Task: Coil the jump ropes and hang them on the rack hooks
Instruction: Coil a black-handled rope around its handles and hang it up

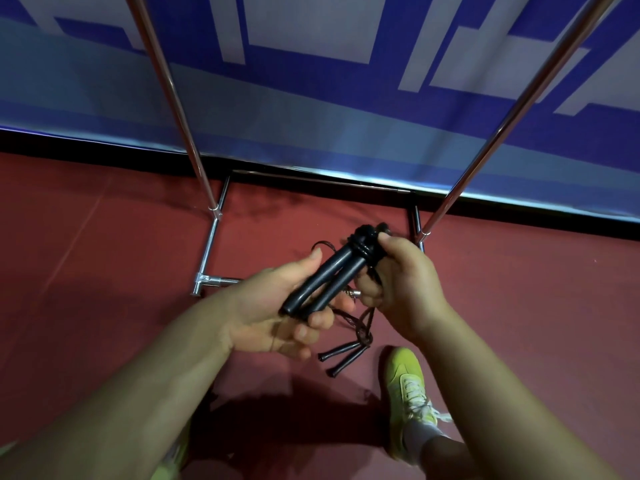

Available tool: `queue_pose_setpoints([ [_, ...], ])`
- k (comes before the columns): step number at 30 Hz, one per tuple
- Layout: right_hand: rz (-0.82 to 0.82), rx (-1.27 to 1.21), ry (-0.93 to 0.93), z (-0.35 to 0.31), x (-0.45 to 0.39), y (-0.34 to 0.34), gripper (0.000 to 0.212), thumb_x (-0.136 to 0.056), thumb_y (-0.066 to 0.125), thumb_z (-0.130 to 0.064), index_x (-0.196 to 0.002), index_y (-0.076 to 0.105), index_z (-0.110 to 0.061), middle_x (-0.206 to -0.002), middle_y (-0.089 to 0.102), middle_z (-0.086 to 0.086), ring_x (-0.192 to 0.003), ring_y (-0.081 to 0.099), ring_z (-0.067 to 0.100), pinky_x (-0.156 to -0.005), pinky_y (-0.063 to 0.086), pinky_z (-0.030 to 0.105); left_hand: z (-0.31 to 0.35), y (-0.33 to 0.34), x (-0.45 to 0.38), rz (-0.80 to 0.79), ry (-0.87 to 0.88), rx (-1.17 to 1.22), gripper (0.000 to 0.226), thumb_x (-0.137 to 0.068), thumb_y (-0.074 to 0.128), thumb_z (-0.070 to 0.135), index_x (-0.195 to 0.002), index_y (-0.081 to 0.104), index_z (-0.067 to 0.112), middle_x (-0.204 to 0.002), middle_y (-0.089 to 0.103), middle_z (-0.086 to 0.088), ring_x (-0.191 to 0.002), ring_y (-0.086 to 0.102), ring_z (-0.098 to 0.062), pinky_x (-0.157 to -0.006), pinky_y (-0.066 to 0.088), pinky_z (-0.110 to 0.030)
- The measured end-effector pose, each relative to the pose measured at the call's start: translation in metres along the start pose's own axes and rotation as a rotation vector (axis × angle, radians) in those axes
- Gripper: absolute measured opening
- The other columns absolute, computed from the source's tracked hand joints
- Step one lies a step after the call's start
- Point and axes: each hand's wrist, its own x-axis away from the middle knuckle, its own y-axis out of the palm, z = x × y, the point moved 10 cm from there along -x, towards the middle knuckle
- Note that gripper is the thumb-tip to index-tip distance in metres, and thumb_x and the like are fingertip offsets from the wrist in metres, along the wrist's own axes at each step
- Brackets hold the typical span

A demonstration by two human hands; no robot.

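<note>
While the head view looks down past both forearms, the left hand (277, 303) cradles the two black handles (322, 282) of a jump rope (363, 245) in curled fingers, and the right hand (398, 282) pinches the cord wraps bunched round the handles' far ends. That bundle hangs in the air above the red floor (104, 254), between the rack's (173, 88) two chrome uprights and near the floor's edge along the blue wall banner (311, 98). A second rope (346, 355) lies on the floor just beside a yellow-green shoe (407, 386).

Thin cord loops dangle loose beneath the hands. If the right thumb eases off before the wraps are locked, they will likely spring open and unwind. The hanging loops could also catch on fingers. No hooks show here, so the reach upward will be unsighted, and a slack coil may slip.
</note>
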Motion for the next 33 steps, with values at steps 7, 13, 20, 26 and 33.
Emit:
queue_pose_setpoints([
  [7,-0.482,-0.179,0.097,0.003,0.016,0.028,0.053,-0.077,0.067,-0.04,-0.12,0.063,-0.009,-0.074,0.045,0.008,-0.06,0.04,0.017,-0.065,0.04,0.035,0.002,0.006,0.003,-0.018,0.013,-0.082,0.063,-0.073,0.033,0.072,-0.071,0.061,0.015,-0.044,0.031,0.006,-0.032,0.025,-0.004,-0.044,0.032,-0.02],
  [13,-0.559,-0.032,0.199,0.011,0.022,0.022,0.059,-0.07,0.076,-0.042,-0.121,0.064,-0.015,-0.074,0.052,0.006,-0.062,0.047,0.016,-0.073,0.04,0.037,0.005,-0.002,0.007,0.06,0.029,-0.265,0.062,-0.07,0.034,0.074,-0.069,0.06,0.017,-0.047,0.031,0.004,-0.034,0.025,-0.007,-0.045,0.033,-0.022],
  [20,-0.421,0.027,0.275,0.023,0.018,0.023,0.034,-0.088,0.051,-0.045,-0.1,0.064,-0.016,-0.069,0.041,-0.002,-0.047,0.031,0.006,-0.043,0.035,0.018,0.006,-0.015,0.006,0.262,0.025,-0.296,0.063,-0.079,0.031,0.075,-0.071,0.055,0.018,-0.047,0.032,0.006,-0.035,0.025,-0.007,-0.045,0.031,-0.02],
  [26,-0.097,0.201,0.266,0.033,0.006,0.006,0.037,-0.101,0.035,-0.042,-0.096,0.055,-0.012,-0.06,0.04,-0.003,-0.043,0.022,0.005,-0.033,0.017,0.015,0.018,-0.043,0.006,0.536,0.115,-0.513,0.058,-0.092,0.028,0.064,-0.071,0.052,0.015,-0.044,0.036,0.007,-0.035,0.03,-0.01,-0.045,0.033,-0.021],
  [33,0.128,0.56,0.187,0.023,0.003,-0.02,0.054,-0.092,0.045,-0.059,-0.06,0.048,-0.015,-0.042,0.03,-0.001,-0.035,0.027,0.014,-0.06,0.038,0.035,0.03,-0.059,0.003,0.679,0.197,-0.665,0.051,-0.094,0.035,0.055,-0.069,0.054,0.015,-0.047,0.042,0.005,-0.04,0.036,-0.014,-0.052,0.034,-0.027],
])
